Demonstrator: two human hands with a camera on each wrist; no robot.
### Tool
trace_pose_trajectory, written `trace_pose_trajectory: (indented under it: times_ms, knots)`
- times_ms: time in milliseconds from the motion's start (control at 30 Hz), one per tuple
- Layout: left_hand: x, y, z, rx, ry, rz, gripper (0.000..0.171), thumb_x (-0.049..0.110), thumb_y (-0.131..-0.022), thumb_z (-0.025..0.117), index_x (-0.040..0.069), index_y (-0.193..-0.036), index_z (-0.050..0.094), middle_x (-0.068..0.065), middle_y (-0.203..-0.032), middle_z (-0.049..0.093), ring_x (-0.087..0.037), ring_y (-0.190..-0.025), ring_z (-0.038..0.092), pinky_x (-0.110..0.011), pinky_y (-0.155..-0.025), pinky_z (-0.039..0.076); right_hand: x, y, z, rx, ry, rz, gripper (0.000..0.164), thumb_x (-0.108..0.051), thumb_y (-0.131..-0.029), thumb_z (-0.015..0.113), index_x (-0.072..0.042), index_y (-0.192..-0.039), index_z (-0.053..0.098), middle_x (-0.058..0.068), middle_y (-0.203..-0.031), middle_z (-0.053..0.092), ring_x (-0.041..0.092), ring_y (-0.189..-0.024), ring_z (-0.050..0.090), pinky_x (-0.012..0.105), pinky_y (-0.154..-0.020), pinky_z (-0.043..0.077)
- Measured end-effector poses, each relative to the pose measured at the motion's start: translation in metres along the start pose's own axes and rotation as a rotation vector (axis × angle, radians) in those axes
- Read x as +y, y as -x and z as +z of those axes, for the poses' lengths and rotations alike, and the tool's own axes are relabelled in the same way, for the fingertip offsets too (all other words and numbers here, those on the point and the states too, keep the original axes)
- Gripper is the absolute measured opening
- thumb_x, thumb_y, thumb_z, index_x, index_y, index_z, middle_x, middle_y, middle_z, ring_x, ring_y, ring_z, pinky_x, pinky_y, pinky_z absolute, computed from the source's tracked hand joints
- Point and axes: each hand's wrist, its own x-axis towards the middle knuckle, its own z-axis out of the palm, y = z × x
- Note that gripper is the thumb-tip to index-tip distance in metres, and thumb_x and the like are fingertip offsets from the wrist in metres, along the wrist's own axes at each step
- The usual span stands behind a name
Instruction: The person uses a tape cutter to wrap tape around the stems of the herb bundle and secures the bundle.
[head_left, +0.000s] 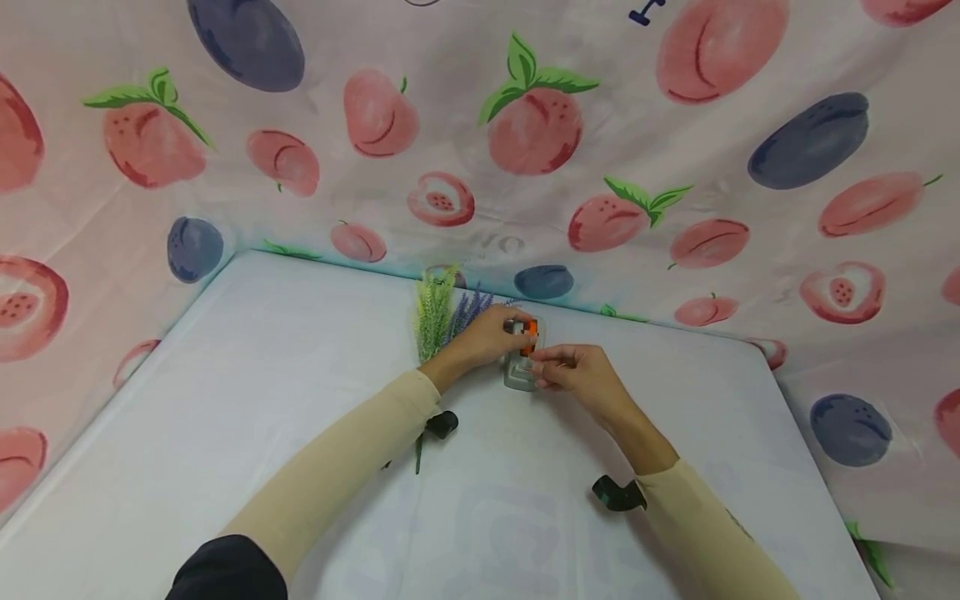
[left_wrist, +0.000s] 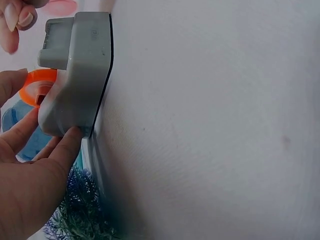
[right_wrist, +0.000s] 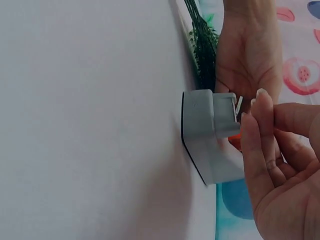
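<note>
A grey tape dispenser (head_left: 519,377) with an orange wheel (left_wrist: 39,82) stands on the white table near its back edge. My left hand (head_left: 491,333) grips its far end, fingers against the grey body and thumb by the wheel. At the near end, beside the cutter, my right hand (head_left: 581,375) pinches with thumb and fingertips. A thin pale strip of tape (right_wrist: 239,105) shows between the cutter and these fingertips. The fingers hide most of what they pinch.
Left of the dispenser lie artificial flower sprigs, one yellow-green (head_left: 433,317) and one purple (head_left: 471,308), partly under the left forearm. A fruit-print cloth (head_left: 450,108) hangs behind the white tabletop (head_left: 225,375).
</note>
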Motion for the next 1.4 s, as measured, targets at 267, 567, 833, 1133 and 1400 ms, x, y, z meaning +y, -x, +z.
trace_pose_trajectory:
  times_ms: [267,567,833,1133,1400]
  knots:
    - [-0.001,0.0,0.0,-0.004,0.013,-0.014,0.044,0.027,-0.098,0.069,0.011,-0.139,0.064,-0.007,-0.142,0.059,-0.028,-0.132,0.053,-0.046,-0.107,0.046,0.001,0.009,0.004,0.015,-0.019,0.029,0.031,-0.009,-0.098,0.067,0.006,-0.124,0.069,0.023,-0.119,0.071,0.015,-0.084,0.073,0.028,-0.081,0.06]
    - [-0.001,0.0,0.0,-0.006,0.014,-0.026,0.044,0.028,-0.098,0.069,0.013,-0.139,0.064,-0.006,-0.143,0.058,-0.028,-0.132,0.054,-0.046,-0.106,0.047,0.002,0.022,0.005,0.016,-0.049,0.034,0.033,-0.011,-0.097,0.069,0.004,-0.126,0.068,0.02,-0.12,0.071,0.014,-0.087,0.073,0.029,-0.082,0.06]
    - [-0.003,-0.002,0.001,-0.001,0.021,-0.01,0.044,0.027,-0.097,0.071,0.01,-0.137,0.065,-0.006,-0.14,0.06,-0.024,-0.13,0.054,-0.044,-0.105,0.048,0.002,0.034,0.006,0.002,-0.06,0.054,0.032,-0.011,-0.097,0.069,0.004,-0.125,0.068,0.022,-0.116,0.072,0.017,-0.087,0.073,0.029,-0.082,0.06]
    - [-0.004,-0.003,0.001,-0.005,0.046,-0.025,0.044,0.026,-0.097,0.071,0.011,-0.138,0.065,-0.005,-0.138,0.061,-0.022,-0.127,0.056,-0.041,-0.099,0.05,0.003,0.042,0.008,-0.016,-0.081,0.069,0.035,-0.008,-0.098,0.066,0.009,-0.129,0.064,0.025,-0.115,0.072,0.017,-0.087,0.074,0.029,-0.082,0.06]
    - [-0.004,-0.003,0.001,-0.001,0.046,-0.022,0.043,0.024,-0.097,0.071,0.01,-0.137,0.065,-0.005,-0.136,0.062,-0.021,-0.123,0.057,-0.04,-0.098,0.051,0.001,0.048,0.013,-0.012,-0.083,0.091,0.034,-0.007,-0.098,0.065,0.008,-0.128,0.065,0.025,-0.113,0.072,0.014,-0.084,0.073,0.028,-0.081,0.06]
